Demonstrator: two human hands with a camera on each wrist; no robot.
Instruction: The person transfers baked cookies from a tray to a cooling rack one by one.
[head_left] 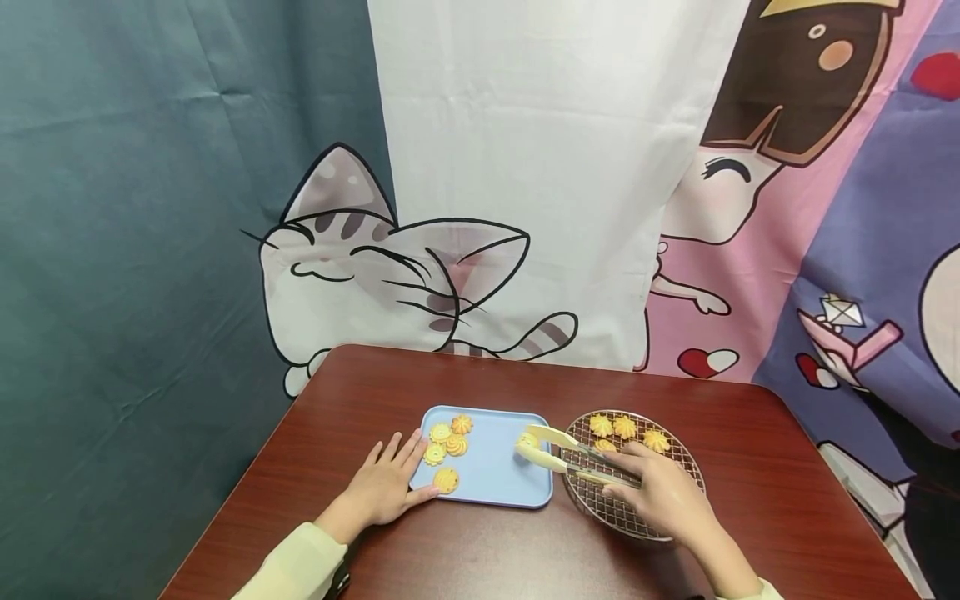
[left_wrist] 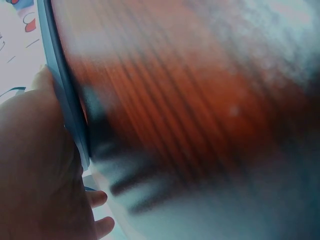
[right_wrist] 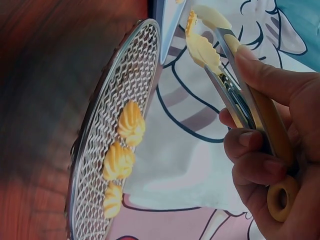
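My right hand (head_left: 667, 492) grips a pair of tongs (head_left: 600, 477) with cream-coloured tips and metal arms. Between the tips is a yellow cookie (right_wrist: 191, 24), over the right part of the light blue tray (head_left: 487, 475). Fingers and thumb wrap the tongs' handles in the right wrist view, with the ring end (right_wrist: 282, 197) by the palm. My left hand (head_left: 381, 487) rests at the tray's left edge, fingers extended, the thumb along the near corner. Several piped cookies (head_left: 456, 445) lie on the tray's left side, and a round flat one (head_left: 446, 480) lies near the thumb.
Right of the tray stands a round wire rack (head_left: 615, 508), partly under my right hand, with several swirled cookies (head_left: 624, 427) towards its far side. Both sit on a dark red wooden table (head_left: 360, 383). Printed cloth (head_left: 525, 167) hangs behind it.
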